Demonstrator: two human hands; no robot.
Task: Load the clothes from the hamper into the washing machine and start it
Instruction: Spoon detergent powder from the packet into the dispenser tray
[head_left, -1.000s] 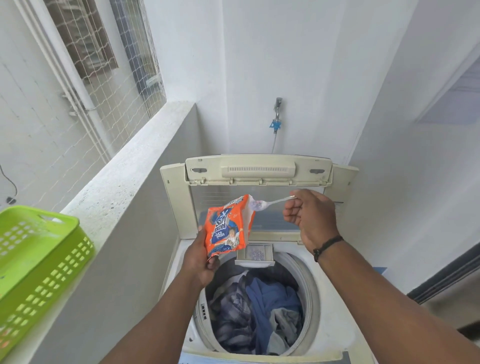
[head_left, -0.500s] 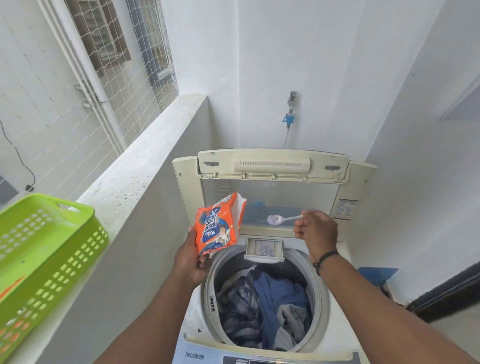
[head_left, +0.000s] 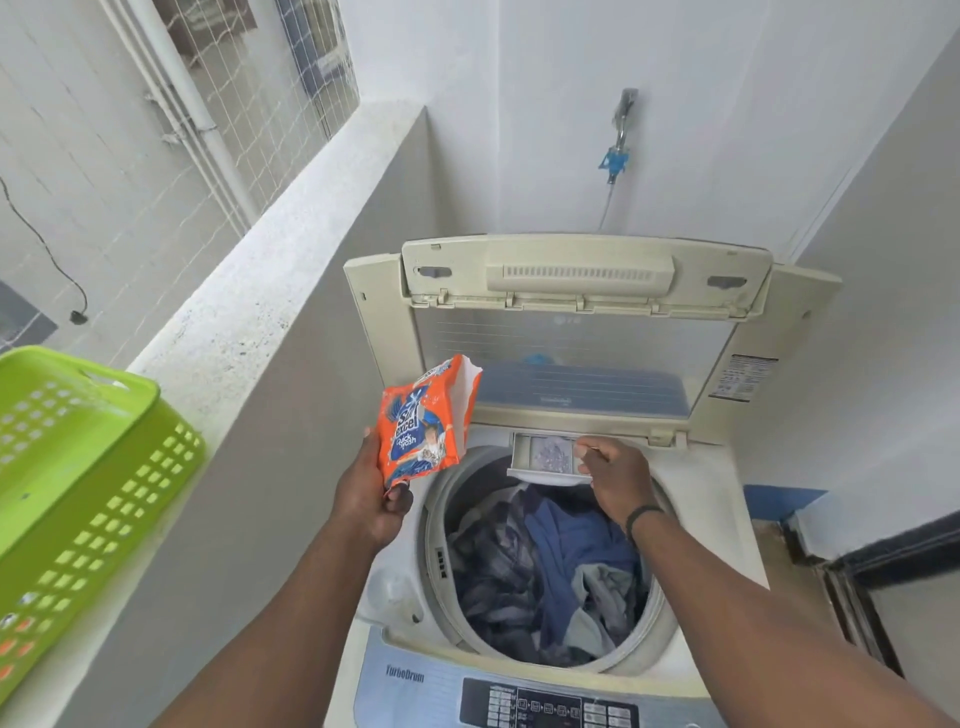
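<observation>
Head view — left hand (head_left: 371, 506) grips detergent packet (head_left: 423, 423); right hand (head_left: 615, 480) pinches spoon (barely visible) over drawer (head_left: 543, 457).

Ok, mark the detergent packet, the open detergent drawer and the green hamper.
detergent packet (head_left: 423, 421), head view, middle of its orange front.
detergent drawer (head_left: 549, 454), head view, powder-filled compartment.
green hamper (head_left: 104, 488), head view, perforated side wall.

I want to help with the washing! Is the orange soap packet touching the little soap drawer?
Apart. In the head view, the orange soap packet is held up in the left hand, with bare machine top showing between it and the little soap drawer.
</observation>
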